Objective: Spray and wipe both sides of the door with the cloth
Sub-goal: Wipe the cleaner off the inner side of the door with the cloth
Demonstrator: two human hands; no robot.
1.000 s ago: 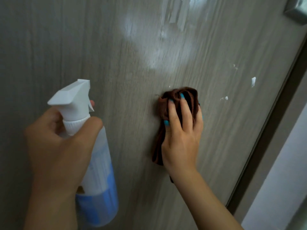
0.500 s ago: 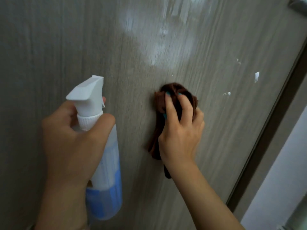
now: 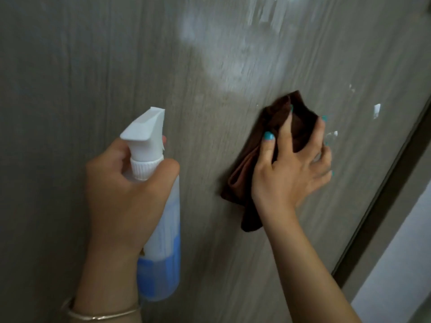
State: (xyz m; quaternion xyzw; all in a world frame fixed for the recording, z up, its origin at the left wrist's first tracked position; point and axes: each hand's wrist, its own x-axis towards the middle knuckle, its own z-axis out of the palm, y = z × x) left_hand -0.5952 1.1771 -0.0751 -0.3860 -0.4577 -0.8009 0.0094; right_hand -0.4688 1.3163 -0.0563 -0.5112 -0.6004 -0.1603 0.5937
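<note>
Across nearly the whole view stands the grey-brown wood-grain door, its right edge running diagonally beside a dark gap and a pale wall at the lower right. Toward the door's top edge, a wide whitish wet smear covers the panel, with streaks above it. Left of centre, the translucent plastic spray bottle with blue liquid and a white trigger head is held upright just in front of the door, nozzle pointing at the panel. The left hand grips the bottle's neck, fingers and thumb curled round it; a thin gold bracelet circles the wrist. Right of centre, the dark brown folded cloth lies flat against the door below the smear. The right hand presses on the cloth with fingers spread, teal-painted nails visible. Near the door's right edge, small white flecks sit just beside the cloth.
</note>
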